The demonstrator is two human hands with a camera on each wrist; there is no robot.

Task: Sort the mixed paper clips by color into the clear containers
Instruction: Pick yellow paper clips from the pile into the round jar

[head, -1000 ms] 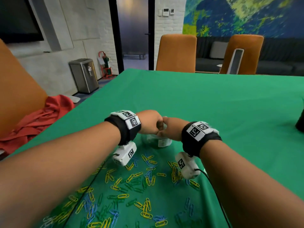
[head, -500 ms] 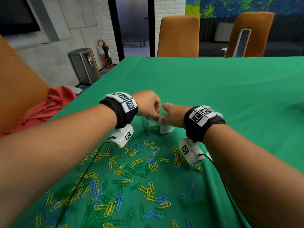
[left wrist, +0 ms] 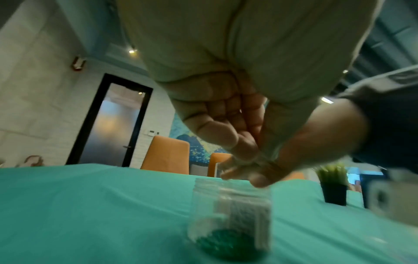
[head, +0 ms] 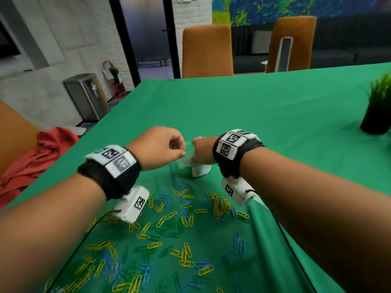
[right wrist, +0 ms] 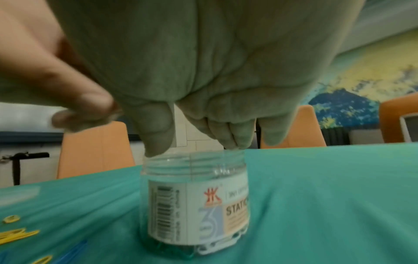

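Above the open jar, both hands (left hand, right hand) have parted, fingers loosely curled and empty, so green clips seem dropped.

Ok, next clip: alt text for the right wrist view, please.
A clear plastic jar with a white printed label stands open and upright on a green tablecloth, the right hand just above with fingertips at its rim. Green paper clips lie in its bottom; yellow paper clips lie on the cloth at left.
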